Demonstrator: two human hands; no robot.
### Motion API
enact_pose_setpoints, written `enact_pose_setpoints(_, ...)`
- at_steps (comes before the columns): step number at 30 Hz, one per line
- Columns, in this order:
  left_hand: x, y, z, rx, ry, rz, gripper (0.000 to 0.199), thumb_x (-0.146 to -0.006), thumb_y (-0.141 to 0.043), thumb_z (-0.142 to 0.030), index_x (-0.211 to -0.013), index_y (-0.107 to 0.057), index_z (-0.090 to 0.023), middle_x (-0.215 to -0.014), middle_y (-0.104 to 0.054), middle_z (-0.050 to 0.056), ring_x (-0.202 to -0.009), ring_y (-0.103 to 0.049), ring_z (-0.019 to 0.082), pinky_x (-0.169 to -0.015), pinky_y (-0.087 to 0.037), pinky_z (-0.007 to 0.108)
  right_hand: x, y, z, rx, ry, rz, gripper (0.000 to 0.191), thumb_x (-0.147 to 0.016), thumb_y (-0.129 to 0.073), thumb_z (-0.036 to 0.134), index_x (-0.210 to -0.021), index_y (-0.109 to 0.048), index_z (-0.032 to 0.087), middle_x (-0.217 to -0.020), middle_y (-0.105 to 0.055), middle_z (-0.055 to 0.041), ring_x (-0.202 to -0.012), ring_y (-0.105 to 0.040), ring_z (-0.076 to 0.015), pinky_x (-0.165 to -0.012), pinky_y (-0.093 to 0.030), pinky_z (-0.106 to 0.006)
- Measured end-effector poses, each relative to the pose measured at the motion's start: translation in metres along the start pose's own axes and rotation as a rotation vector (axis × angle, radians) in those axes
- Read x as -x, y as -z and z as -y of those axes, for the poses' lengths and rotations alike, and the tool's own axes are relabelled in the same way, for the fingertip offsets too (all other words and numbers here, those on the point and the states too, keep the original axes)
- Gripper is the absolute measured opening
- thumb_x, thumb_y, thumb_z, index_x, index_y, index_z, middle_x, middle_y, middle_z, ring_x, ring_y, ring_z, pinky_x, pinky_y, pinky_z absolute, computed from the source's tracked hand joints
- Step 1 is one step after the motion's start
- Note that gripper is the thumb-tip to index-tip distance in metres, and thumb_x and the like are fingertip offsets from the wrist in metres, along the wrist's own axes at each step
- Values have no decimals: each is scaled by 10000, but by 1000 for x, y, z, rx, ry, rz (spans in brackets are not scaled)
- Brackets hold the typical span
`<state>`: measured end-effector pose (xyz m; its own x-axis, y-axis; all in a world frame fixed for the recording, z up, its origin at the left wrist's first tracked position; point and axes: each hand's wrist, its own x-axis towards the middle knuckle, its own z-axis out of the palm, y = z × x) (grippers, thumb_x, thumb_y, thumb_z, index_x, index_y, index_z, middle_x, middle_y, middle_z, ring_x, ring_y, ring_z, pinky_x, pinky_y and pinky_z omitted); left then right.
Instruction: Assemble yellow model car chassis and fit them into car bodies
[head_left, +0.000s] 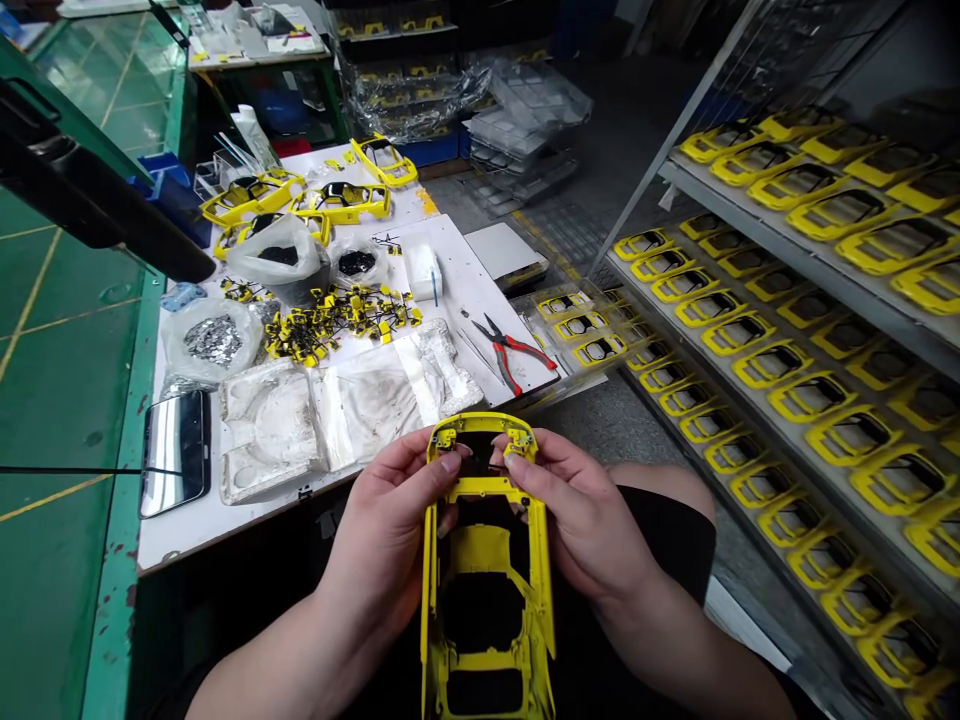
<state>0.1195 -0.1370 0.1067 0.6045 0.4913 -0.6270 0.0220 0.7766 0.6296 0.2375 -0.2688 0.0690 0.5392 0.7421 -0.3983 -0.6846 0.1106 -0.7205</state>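
The left hand (382, 525) and right hand (577, 525) each clamp their grip on the upper frame of a yellow plastic model-car body shell (480, 550), which looks light, thin and brittle, safest held by its stiffer rim.

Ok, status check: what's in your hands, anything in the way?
Left hand and right hand both gripping yellow model car body shell at its upper end. Nothing blocking; dusty white moulded trays sit just beyond on the workbench.
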Motion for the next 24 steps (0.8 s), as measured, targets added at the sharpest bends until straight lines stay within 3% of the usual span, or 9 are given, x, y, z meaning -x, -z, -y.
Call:
enact_pose_setpoints(10,-5,-2,2,11,15,-28,368,-777,-1019,-240,-1104,-855,-204,-1067,-861,22,-823,-780,120,-624,-550,143,-1,3,1,-61,-48,-55,409,-799,-1041,411,-1131,-872,243,-1079,-855,-53,-948,-800,-175,-884,-660,-274)
enact_pose_setpoints(14,-5,-1,4,31,19,-16,345,-805,-989,-199,-1123,-857,-194,-1053,-857,22,-778,-767,106,-613,-553,143,-2,4,0,-47,-62,-75,366,-828,-1022,410,-1118,-874,243,-971,-846,-30,-813,-772,-133,-768,-643,-223)
enact_pose_setpoints(18,-5,0,5,27,23,-23,314,-831,-979,-211,-1120,-858,-203,-1064,-860,20,-790,-773,107,-654,-575,148,-3,3,-2,-43,-21,-103,359,-819,-1024,406,-1095,-875,232,-1041,-849,-38,-886,-782,-153,-829,-653,-242)
enact_pose_setpoints(24,-6,0,5,12,32,-25,353,-820,-991,-228,-1150,-872,-187,-1092,-873,56,-779,-766,113,-645,-557,146,-3,1,-3,-29,-20,-98,350,-833,-1008,415,-1086,-861,223,-1042,-835,-39,-788,-720,-131,-755,-630,-247)
